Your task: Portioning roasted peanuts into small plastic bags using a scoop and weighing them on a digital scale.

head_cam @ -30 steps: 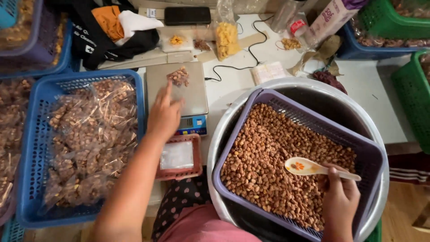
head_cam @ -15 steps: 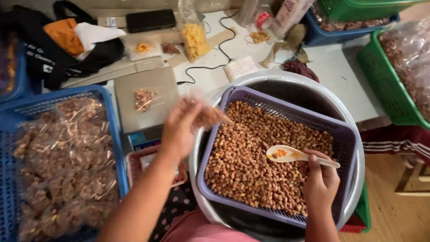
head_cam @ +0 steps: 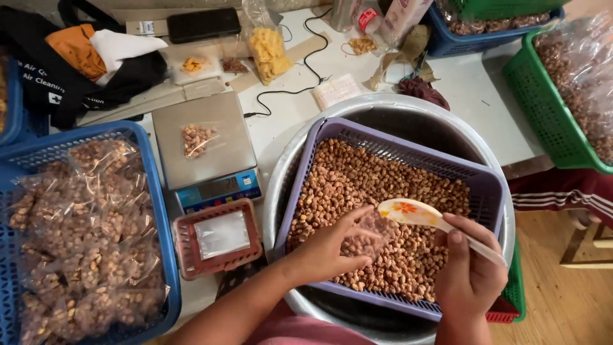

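Two hands over the purple basket (head_cam: 474, 185) of brown nuts (head_cam: 357, 185), which sits inside a large metal basin (head_cam: 281, 172) on the counter (head_cam: 472, 96). Left hand (head_cam: 329, 246): fingers curled around a small clear plastic bag (head_cam: 370, 233), holding it just above the nuts. Right hand (head_cam: 469, 268): fingers closed on the handle of a pale spoon (head_cam: 408, 211) with an orange flower print; the bowl of the spoon is right at the bag, touching or nearly so. Cannot tell whether the spoon carries nuts.

Left of the basin: a digital scale (head_cam: 204, 147) with one small filled bag (head_cam: 195, 139) on its steel plate. Just in front of the scale, a small red tray (head_cam: 185, 246) holding flat clear bags. Far left, a blue basket (head_cam: 156, 191) piled with filled bags. Right edge: a green basket (head_cam: 536, 108) with bagged nuts. A black cable (head_cam: 300, 70) runs across the counter behind the scale.
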